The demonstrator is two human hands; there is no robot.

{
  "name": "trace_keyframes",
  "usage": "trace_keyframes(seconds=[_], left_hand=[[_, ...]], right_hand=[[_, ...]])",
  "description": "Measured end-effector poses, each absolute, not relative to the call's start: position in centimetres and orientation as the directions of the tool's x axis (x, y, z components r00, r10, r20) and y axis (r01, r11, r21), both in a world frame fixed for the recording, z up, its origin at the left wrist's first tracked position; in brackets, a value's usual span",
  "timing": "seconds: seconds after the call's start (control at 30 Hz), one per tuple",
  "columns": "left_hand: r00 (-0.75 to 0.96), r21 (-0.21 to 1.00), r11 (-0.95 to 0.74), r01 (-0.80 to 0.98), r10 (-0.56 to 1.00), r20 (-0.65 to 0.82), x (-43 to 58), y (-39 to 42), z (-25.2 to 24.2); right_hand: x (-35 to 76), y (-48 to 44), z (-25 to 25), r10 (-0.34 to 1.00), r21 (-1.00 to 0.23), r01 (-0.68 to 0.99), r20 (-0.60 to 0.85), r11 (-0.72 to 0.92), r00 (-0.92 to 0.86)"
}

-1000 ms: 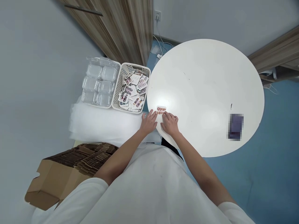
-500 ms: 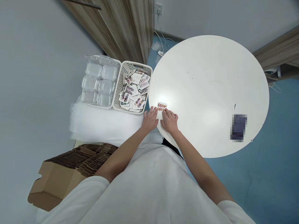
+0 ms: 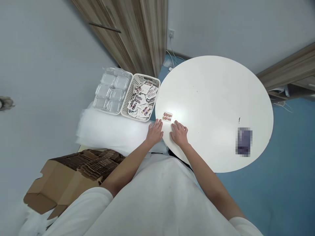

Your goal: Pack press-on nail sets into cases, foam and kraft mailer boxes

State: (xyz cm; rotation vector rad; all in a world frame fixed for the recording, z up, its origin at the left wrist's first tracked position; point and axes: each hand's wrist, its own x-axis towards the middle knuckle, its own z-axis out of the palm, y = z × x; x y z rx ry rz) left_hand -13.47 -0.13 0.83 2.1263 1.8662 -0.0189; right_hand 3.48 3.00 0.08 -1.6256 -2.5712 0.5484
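Note:
A small white card of reddish press-on nails (image 3: pixel 167 116) lies flat near the left edge of the round white table (image 3: pixel 216 98). My left hand (image 3: pixel 155 131) rests just below and left of the card, fingers stretched flat, holding nothing. On the table right of the card lies my right hand (image 3: pixel 179 132), fingers also flat and apart. Neither hand touches the card.
A white perforated basket (image 3: pixel 139 98) full of nail cards stands left of the table, beside stacked clear plastic boxes (image 3: pixel 110 93). White foam sheet (image 3: pixel 108 131) lies under them. An open cardboard box (image 3: pixel 71 173) sits at lower left. A dark blurred object (image 3: pixel 244 141) lies on the table's right side.
Both hands have drawn back slightly from the nail card, which now lies uncovered. The camera view has shifted.

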Motion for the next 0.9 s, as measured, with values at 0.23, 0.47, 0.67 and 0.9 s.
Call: trace_keyframes(seconds=[0.23, 0.47, 0.67, 0.9], left_hand=[[0.078, 0.257, -0.034, 0.966, 0.984, -0.162, -11.6, -2.7, 1.8], [-0.008, 0.374, 0.040, 0.927, 0.996, -0.088, -10.7, -4.7, 2.6], [-0.157, 0.536, 0.193, 0.822, 0.981, -0.113, -13.0, -7.6, 4.4], [-0.192, 0.680, 0.304, 0.667, 0.952, -0.238, -18.6, -10.2, 8.0]], right_hand=[[7.2, 1.5, 1.8, 0.850, -0.373, 0.812, -0.103, 0.448, -0.516], [8.9, 0.9, 2.4, 0.749, -0.480, 0.676, -0.057, 0.559, -0.660], [7.5, 0.7, 3.6, 0.654, -0.635, 0.527, -0.046, 0.565, -0.755], [4.2, -0.4, 6.9, 0.571, -0.709, 0.454, -0.088, 0.539, -0.816]])
